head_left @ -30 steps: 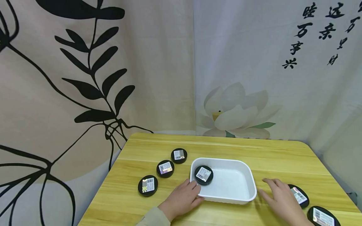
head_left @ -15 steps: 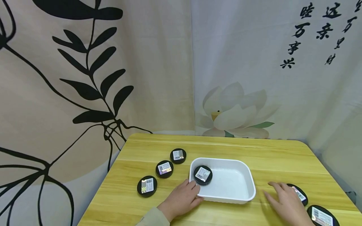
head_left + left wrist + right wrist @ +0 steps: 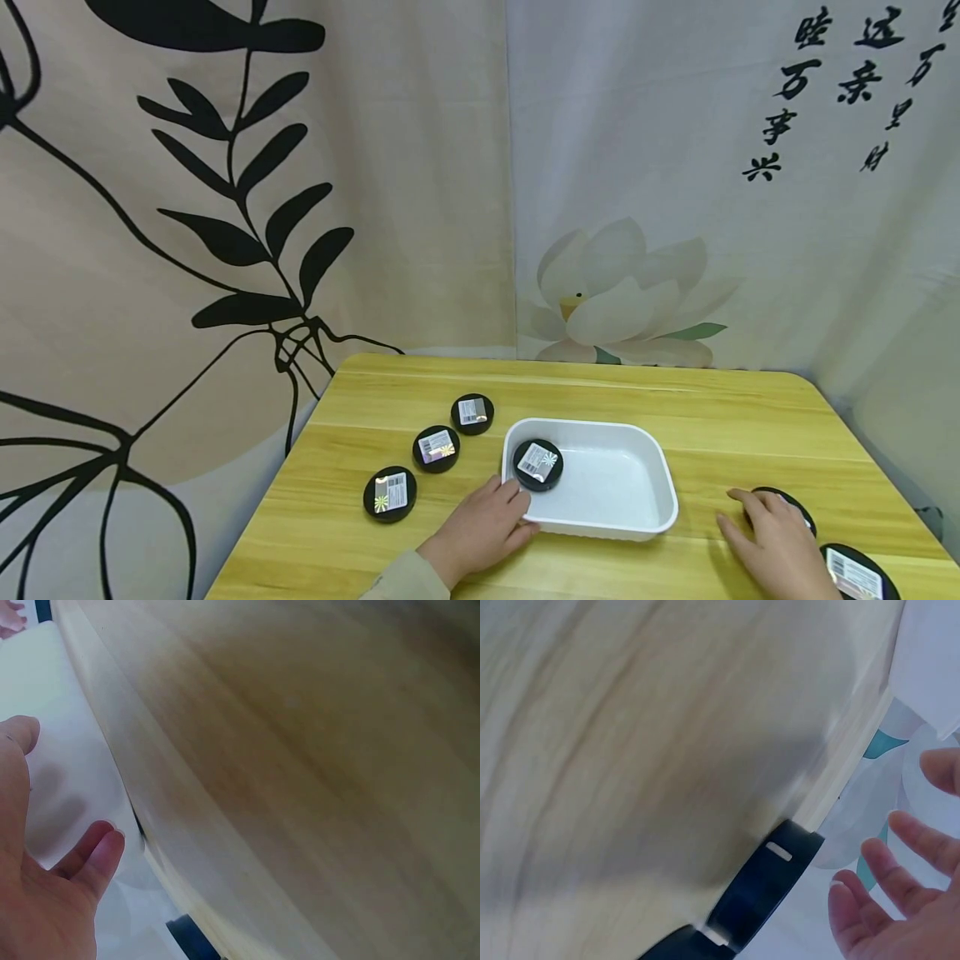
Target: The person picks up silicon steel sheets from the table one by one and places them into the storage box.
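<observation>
My left hand (image 3: 483,529) holds the near left corner of a white plastic tray (image 3: 630,529), its fingertips at the rim. In the left wrist view the thumb and fingers of that hand lie against the white wall. A round black case (image 3: 538,465) with a barcode label lies inside the tray at the left end. My right hand (image 3: 783,542), fingers spread and loosely bent, hovers beside and partly over another round black case (image 3: 797,504), hiding much of it. In the right wrist view nothing is between the fingers, and a black case (image 3: 765,885) stands apart from them.
Left of the tray, a loose row holds three more labelled black cases (image 3: 390,494), (image 3: 437,448), (image 3: 472,414). Another black case (image 3: 858,573) lies at the near right, by my right wrist. The wooden table (image 3: 600,387) ends at a printed curtain (image 3: 435,208).
My right hand has moved rightward, away from the tray and partly over the nearer-to-tray black case on the right. The left hand stays at the tray corner. The view has shifted slightly.
</observation>
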